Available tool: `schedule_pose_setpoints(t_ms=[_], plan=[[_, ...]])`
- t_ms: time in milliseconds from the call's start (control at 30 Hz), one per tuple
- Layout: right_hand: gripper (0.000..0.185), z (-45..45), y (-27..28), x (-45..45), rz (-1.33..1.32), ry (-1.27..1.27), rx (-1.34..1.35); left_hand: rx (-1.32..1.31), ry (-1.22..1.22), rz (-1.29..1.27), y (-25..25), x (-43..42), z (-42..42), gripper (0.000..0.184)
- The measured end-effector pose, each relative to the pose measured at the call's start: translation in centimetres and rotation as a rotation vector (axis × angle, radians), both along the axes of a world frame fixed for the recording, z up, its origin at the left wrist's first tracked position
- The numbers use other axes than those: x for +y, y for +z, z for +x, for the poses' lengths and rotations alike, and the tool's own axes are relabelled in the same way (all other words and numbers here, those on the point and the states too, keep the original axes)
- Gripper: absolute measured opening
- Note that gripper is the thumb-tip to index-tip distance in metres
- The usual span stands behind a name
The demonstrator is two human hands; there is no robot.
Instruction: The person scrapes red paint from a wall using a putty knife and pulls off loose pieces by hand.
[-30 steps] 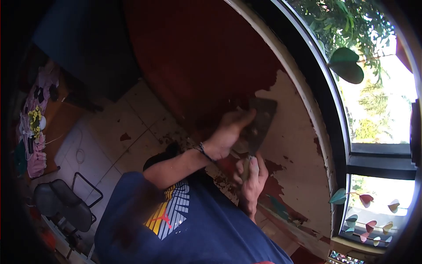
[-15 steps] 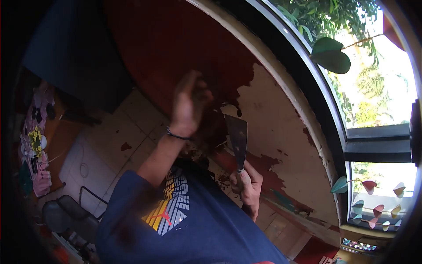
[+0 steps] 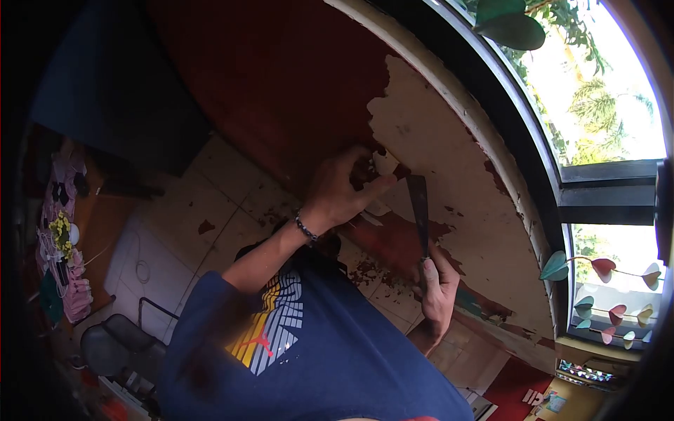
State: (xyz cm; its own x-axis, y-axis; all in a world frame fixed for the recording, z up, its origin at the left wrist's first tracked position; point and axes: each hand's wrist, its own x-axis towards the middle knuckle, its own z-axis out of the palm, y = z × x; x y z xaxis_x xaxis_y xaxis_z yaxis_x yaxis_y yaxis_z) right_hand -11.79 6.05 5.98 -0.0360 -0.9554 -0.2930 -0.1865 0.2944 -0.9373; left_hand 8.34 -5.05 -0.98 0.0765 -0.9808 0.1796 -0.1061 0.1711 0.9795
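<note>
Wall: red paint (image 3: pixel 267 84) is covering the upper part, and a pale bare patch (image 3: pixel 435 119) with ragged edges is showing beside the window frame (image 3: pixel 611 184).
Scraper: it is standing in front of the bare patch, its blade pointing upward; whether the tip is touching the wall I cannot tell.
Right hand (image 3: pixel 439 288): it is gripping the scraper's handle (image 3: pixel 424 268), fingers closed around it.
Left hand (image 3: pixel 340 189): its thumb and fingers are curving around a gap at the paint edge, next to a pale flake (image 3: pixel 385 163); whether they are pinching that flake I cannot tell.
Blade risk: the thumb is lying just beside the blade tip, so a sideways slip could be cutting it.
Flake risk: the loose edge is looking brittle, so an uneven pull could be snapping it.
Surface risk: a steeply tilted blade could be gouging the bare patch.
Footing risk: paint bits (image 3: pixel 366 270) are littering the tiled floor (image 3: pixel 239 165) below, and stepping on them could be causing a slip.
Containers: no container is showing clearly; the table (image 3: pixel 112 217) is bearing a pink cloth (image 3: pixel 76 291) and yellow flowers (image 3: pixel 62 235), but whether a vase is holding them I cannot tell.
</note>
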Motion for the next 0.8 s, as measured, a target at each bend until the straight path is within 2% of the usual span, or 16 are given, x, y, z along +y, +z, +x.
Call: schedule_pose_setpoints(t_ms=[33,100,233,300,433,500,633,700,767,800], plan=[[0.039,-0.2,0.3,0.4,-0.039,-0.003,-0.001,-0.007,-0.005,-0.001,0.8,-0.3,0.3,0.044],[0.039,-0.8,0.3,0.8,-0.075,-0.018,-0.007,-0.225,-0.023,0.106,2.1,-0.8,0.7,0.044],[0.039,-1.4,-0.4,1.5,-0.073,-0.052,0.04,-0.295,0.044,0.096,1.8,-1.1,0.0,0.04],[0.038,-1.2,-1.0,1.1,-0.059,-0.036,0.049,-0.176,0.104,-0.049,1.7,-1.1,-0.2,0.036],[0.037,-1.8,-3.4,1.5,-0.025,-0.03,0.048,-0.254,0.118,-0.053,-1.5,-0.6,1.7,0.032],[0.037,-2.0,-4.0,1.6,-0.013,-0.037,0.024,0.036,0.126,-0.01,-3.6,-0.4,2.8,0.028],[0.037,-1.1,-5.4,0.5,0.038,-0.052,-0.101,-0.08,0.102,0.123,-5.6,2.1,2.8,0.027],[0.037,-0.1,-5.9,0.6,0.031,-0.043,-0.126,-0.283,-0.126,0.2,-5.9,3.6,1.0,0.029],[0.037,0.6,-6.1,0.5,-0.032,-0.03,-0.041,-0.429,-0.332,0.14,-5.3,4.8,-0.9,0.03],[0.037,0.5,-6.2,0.5,-0.036,-0.021,-0.042,-0.428,-0.323,0.138,-5.8,5.1,-2.1,0.03]])
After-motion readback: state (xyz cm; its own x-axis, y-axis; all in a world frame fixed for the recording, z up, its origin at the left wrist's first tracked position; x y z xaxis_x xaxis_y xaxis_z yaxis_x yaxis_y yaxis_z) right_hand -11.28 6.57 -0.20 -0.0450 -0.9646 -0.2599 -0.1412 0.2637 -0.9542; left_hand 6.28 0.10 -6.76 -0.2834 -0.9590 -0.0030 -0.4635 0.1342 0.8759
